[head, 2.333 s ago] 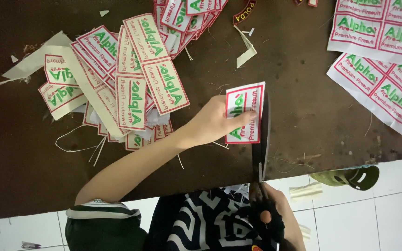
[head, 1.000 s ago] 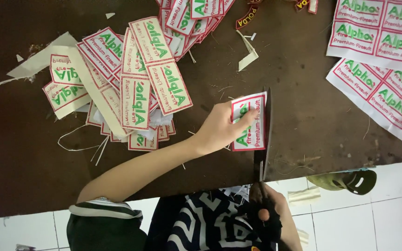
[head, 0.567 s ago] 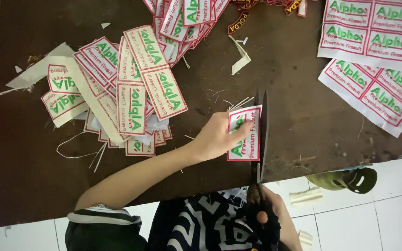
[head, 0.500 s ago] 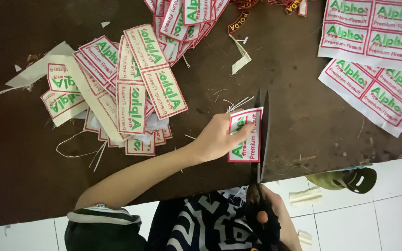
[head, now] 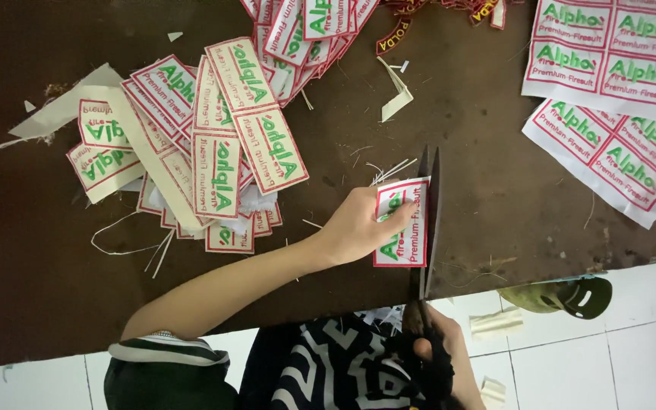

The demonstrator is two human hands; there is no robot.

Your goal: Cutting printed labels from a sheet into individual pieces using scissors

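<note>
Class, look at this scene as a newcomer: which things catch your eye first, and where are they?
At centre, the left hand holds a red-bordered patch against long scissors, worked by the right hand at the table's near edge. A pile of cut patches lies to the left, and uncut sheets at the upper right.

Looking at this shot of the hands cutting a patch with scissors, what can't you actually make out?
All in the head view:
- Scissors: handles hidden inside the right hand.
- Patch: its left part is covered by the left hand.
- Pile of cut patches: lower ones are buried under the top ones.
- Uncut sheets: cut off by the right and top edges.
- Green object on the floor: partly behind the table edge, kind unclear.
</note>
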